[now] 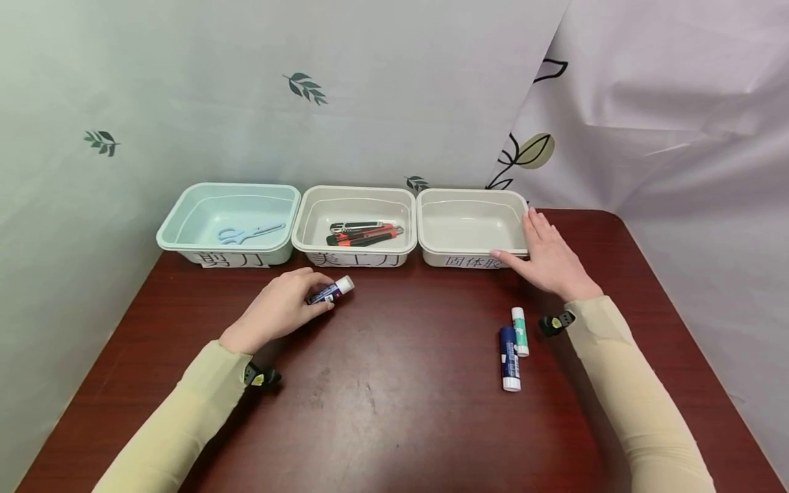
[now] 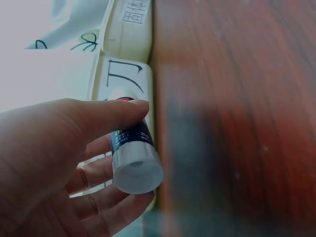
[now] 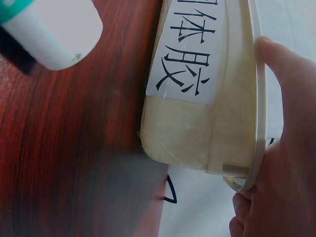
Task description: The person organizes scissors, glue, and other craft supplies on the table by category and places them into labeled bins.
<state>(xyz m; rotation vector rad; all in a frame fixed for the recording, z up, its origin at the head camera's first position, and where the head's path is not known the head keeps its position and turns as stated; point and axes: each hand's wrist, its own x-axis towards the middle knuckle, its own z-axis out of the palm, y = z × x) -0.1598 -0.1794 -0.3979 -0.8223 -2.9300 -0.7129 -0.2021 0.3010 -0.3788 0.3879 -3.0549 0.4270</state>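
Observation:
My left hand (image 1: pixel 280 308) pinches a dark blue glue stick (image 1: pixel 327 293) with white ends, tilted, in front of the middle bin. In the left wrist view the thumb lies across the glue stick (image 2: pixel 133 148), one white end facing the camera. My right hand (image 1: pixel 551 260) rests on the right corner of the right-hand white bin (image 1: pixel 453 259), fingers straight along its side and thumb at the front rim. Nearer on the table lie a green-and-white glue stick (image 1: pixel 520 332) and a larger blue one (image 1: pixel 509 359), side by side.
A light blue bin (image 1: pixel 185 255) at the left contains blue scissors (image 1: pixel 246 234). Several box cutters (image 1: pixel 364 237) lie in the middle white bin (image 1: pixel 302 257). All three bins carry handwritten labels and stand in a row along the back of the brown table (image 1: pixel 382 411), before a hanging cloth.

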